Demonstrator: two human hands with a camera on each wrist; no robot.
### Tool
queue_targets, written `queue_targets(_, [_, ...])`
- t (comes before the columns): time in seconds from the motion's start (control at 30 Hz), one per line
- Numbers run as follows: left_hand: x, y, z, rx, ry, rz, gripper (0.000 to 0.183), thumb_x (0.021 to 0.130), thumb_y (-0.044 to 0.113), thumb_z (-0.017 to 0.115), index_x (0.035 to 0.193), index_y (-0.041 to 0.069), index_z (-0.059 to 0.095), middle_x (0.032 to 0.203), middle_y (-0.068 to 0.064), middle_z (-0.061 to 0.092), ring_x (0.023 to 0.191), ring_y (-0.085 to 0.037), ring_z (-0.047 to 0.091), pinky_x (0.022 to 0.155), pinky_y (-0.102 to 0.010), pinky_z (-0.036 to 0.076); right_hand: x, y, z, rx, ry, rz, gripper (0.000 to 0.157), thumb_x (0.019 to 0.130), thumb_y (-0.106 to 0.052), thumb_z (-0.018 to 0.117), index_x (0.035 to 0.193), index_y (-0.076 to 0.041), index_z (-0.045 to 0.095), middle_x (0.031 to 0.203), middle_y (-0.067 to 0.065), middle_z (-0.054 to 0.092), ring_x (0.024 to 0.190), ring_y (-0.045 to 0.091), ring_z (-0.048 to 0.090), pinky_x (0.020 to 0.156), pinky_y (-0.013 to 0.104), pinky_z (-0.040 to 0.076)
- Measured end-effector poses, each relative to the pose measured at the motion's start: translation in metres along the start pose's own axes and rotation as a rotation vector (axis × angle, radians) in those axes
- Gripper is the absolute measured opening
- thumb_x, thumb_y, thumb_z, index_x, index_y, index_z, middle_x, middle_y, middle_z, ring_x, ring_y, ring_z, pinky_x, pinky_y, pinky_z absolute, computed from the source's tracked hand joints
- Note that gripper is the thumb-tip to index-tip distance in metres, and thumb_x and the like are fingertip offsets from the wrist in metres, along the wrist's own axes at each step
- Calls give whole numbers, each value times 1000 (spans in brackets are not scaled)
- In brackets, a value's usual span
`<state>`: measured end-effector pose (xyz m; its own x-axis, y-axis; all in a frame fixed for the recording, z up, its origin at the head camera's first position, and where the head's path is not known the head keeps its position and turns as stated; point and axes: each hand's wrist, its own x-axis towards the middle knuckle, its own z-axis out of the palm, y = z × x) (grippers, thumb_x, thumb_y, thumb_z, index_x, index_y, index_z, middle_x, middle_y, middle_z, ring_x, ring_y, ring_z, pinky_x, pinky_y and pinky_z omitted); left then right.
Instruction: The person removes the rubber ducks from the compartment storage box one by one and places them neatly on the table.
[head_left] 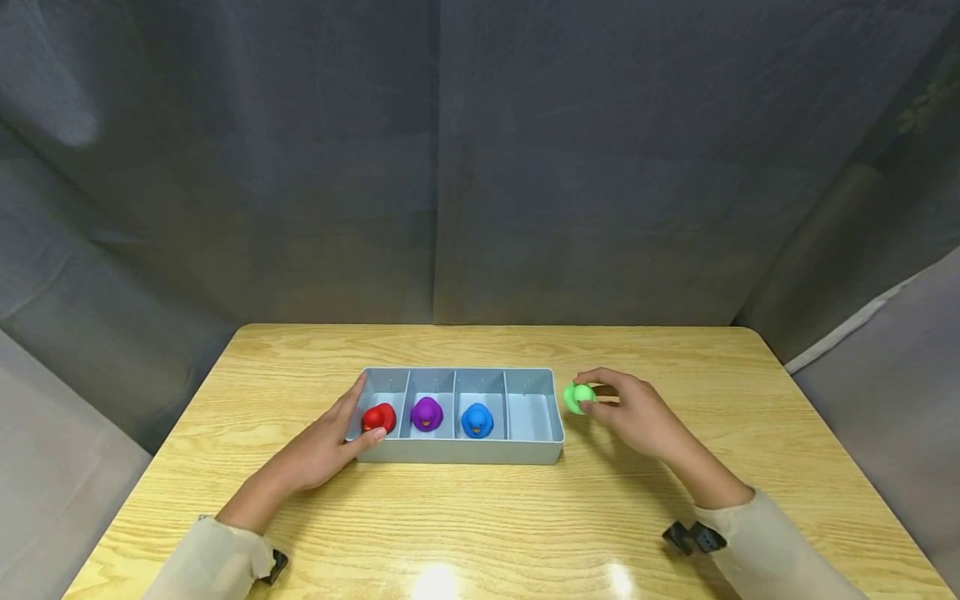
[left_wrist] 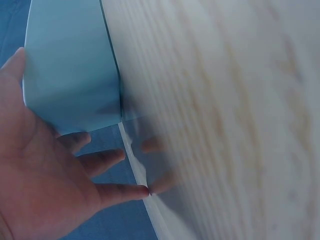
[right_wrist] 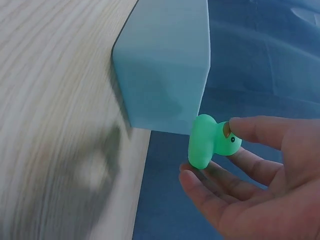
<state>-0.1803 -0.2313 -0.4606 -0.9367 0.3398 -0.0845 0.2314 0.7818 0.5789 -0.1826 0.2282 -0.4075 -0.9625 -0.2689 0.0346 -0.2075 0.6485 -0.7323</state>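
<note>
A grey-blue box (head_left: 459, 452) with several compartments sits on the table. From left to right, its compartments hold a red rubber duck (head_left: 380, 417), a purple rubber duck (head_left: 427, 414) and a blue rubber duck (head_left: 477, 421); the rightmost one is bare. My left hand (head_left: 324, 447) rests against the box's left end, thumb at the front rim, other fingers stretched out straight below it in the left wrist view. Just beyond the right end, my right hand (head_left: 633, 412) pinches a green rubber duck (right_wrist: 203, 142) between thumb and fingers, above the table and close to the box wall.
The light wooden table (head_left: 480, 517) has rounded far corners. Dark grey cloth (head_left: 480, 167) hangs behind its far edge and along both sides. Dark wrist devices (head_left: 693, 537) are strapped over the sleeves.
</note>
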Motion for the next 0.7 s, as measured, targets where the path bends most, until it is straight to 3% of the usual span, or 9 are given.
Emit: queue_targets(0.7, [0, 0, 0, -6, 8, 10, 98, 99, 68, 51, 167, 24, -4, 173, -12, 11, 153, -44, 26, 117, -67, 28, -2, 25, 6, 27, -37, 8, 33, 101, -12, 67, 132, -2, 65, 136, 21, 63, 124, 46, 61, 92, 50, 57])
